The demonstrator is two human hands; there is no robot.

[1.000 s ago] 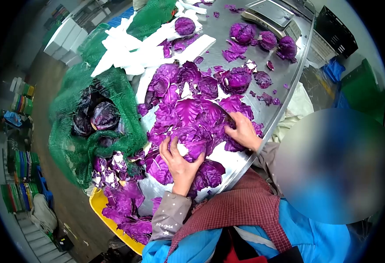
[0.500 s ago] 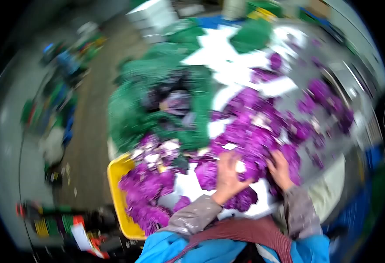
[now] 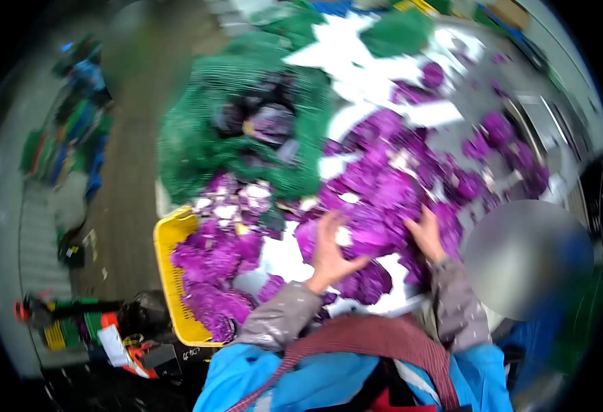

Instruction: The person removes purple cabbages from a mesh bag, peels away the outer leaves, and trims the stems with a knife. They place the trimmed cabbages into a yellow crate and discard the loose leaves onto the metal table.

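Note:
A purple cabbage (image 3: 372, 232) with a pale cut stem end lies between my two hands, on the near side of a heap of cabbages and loose leaves (image 3: 384, 180). My left hand (image 3: 330, 253) presses against its left side, thumb stretched toward the front. On its right side, the curved fingers of my right hand (image 3: 426, 235) touch it; some fingertips are partly hidden. Just below sits another purple cabbage (image 3: 368, 283).
At left, a yellow crate (image 3: 171, 275) holds purple leaves and trimmings. Behind it, a green mesh sack (image 3: 191, 123) gapes around dark cabbages (image 3: 270, 123). More cabbages (image 3: 499, 128) lie on the metal tabletop at right. A blurred grey round patch covers the lower right.
The view has shifted, so most things sit slightly higher and further left. Both hands stay at the cabbage, which appears turned a little, and the left thumb is more spread.

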